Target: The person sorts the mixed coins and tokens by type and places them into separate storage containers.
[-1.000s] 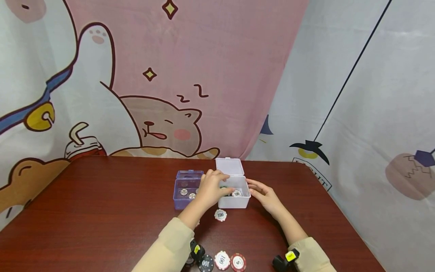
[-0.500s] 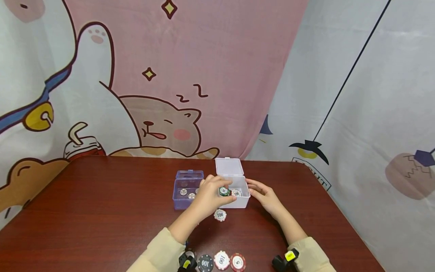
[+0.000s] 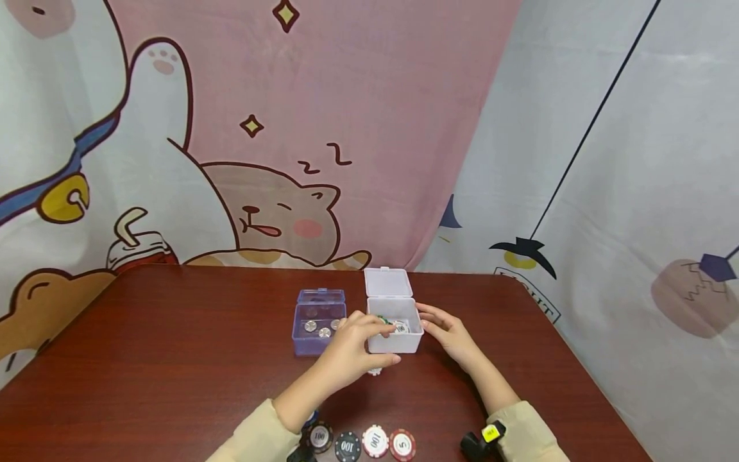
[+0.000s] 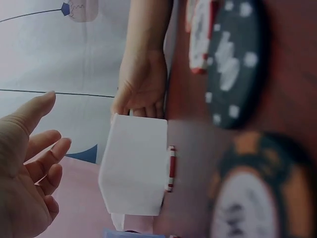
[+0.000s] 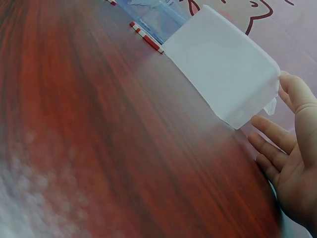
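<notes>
My left hand (image 3: 352, 346) hovers in front of the white box (image 3: 395, 344), its thumb and fingers spread apart with nothing between them. In the left wrist view the same hand (image 4: 29, 173) also shows loosely bent, bare fingers. Inside the box lie a green poker chip (image 3: 383, 319) and a white poker chip (image 3: 400, 327); its lid (image 3: 388, 282) stands raised at the back. With relaxed fingers my right hand (image 3: 453, 333) touches the box's right wall. A white poker chip (image 3: 375, 371) on the table is partly covered by my left hand.
A blue see-through box (image 3: 312, 347) with several silver coins (image 3: 324, 332) stands left of the white box, lid raised. Near the front edge lie black chips (image 3: 348, 446), a white chip (image 3: 376, 441) and a red chip (image 3: 402, 444). A printed cloth hangs behind the table.
The green chip that showed at my left hand's fingers now lies in the white box. My left hand has drawn back toward me and opened. My right hand stays at the box.
</notes>
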The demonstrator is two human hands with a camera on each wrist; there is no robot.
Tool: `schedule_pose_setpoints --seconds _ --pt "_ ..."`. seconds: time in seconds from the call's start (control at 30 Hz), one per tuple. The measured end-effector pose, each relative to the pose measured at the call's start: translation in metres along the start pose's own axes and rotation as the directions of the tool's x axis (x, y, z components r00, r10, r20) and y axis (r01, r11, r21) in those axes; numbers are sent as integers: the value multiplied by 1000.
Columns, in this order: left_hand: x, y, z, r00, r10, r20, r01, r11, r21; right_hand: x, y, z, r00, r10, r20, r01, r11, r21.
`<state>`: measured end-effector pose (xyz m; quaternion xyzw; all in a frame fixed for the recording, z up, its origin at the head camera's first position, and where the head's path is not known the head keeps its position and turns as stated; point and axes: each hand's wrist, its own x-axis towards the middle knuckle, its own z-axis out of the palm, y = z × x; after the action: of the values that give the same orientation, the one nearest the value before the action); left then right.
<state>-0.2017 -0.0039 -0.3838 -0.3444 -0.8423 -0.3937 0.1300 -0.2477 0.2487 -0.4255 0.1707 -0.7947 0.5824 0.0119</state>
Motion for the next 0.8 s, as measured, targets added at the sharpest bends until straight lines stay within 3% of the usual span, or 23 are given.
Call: schedule_pose_setpoints --seconds 0.43,0.67,0.8 --pt "-20 -3 4 993 81 87 -82 996 15 1 1 0 1000 5 -9 -5 1000 0" --pt "-31 -1 6 979 78 187 -83 996 20 1 2 -1 1000 9 -2 -9 1000 8" --pt "-36 0 9 969 105 225 -119 992 48 0 1 -1 1000 16 -3 -16 1000 10"
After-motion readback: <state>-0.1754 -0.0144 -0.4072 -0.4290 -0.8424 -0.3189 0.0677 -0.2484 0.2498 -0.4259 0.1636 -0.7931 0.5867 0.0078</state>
